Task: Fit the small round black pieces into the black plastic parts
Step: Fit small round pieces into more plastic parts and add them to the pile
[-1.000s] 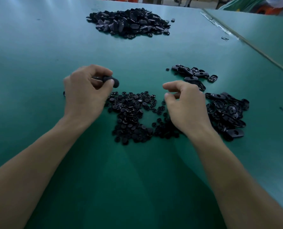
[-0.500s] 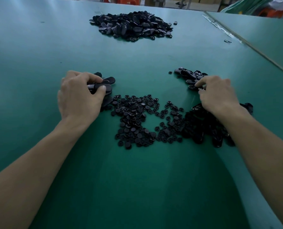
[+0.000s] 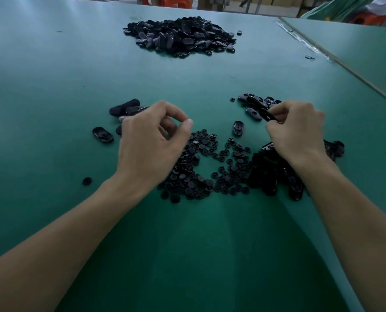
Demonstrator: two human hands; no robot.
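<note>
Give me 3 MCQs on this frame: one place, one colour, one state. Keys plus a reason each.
1. The heap of small round pieces lies:
A) between the left hand and right hand
B) at the far edge
C) on the floor

2. The table top is:
A) white
B) green
C) red

3. The right hand:
A) lies flat
B) pinches a black plastic part
C) is out of view

Key:
1A, the heap sits between the wrists.
2B, the bare surface is green.
3B, its fingers curl round an oval part.
</note>
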